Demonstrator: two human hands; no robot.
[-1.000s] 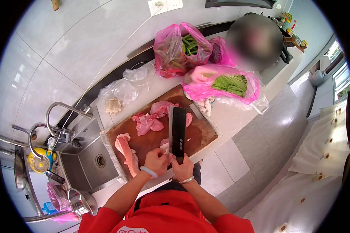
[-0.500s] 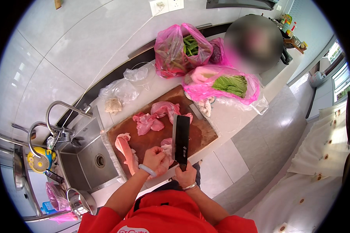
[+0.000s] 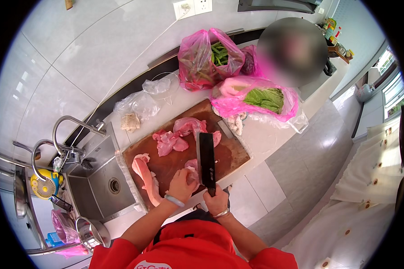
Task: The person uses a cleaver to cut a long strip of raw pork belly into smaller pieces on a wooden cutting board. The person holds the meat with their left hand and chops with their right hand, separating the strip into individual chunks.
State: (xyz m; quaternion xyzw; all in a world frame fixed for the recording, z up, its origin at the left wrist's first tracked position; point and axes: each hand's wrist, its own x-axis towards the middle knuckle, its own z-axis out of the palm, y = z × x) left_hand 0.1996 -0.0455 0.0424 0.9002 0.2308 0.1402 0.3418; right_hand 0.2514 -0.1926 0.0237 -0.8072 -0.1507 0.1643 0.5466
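Note:
A wooden cutting board [image 3: 229,152] lies on the counter, bearing pink raw meat [image 3: 168,142] toward its back and a long fatty piece [image 3: 143,175] at its left. My left hand [image 3: 181,184], with a pale bangle at the wrist, grips a meat piece [image 3: 192,168] near the front of the board. Right beside it, my right hand [image 3: 216,199] is closed round the handle of a black cleaver [image 3: 206,157], whose blade points away from me over the board, just right of that piece.
A steel sink [image 3: 114,185], faucet [image 3: 67,118], yellow fan [image 3: 45,186] and steel bowl [image 3: 93,233] are at left. Pink bags of greens [image 3: 262,99] and clear bags [image 3: 137,105] lie behind the board. A blurred round area covers the back right. Tiled floor [image 3: 300,157] runs along the right.
Since one second ago the cleaver has moved toward me and then slightly left, staying beside the meat. My left hand has shifted slightly on the piece.

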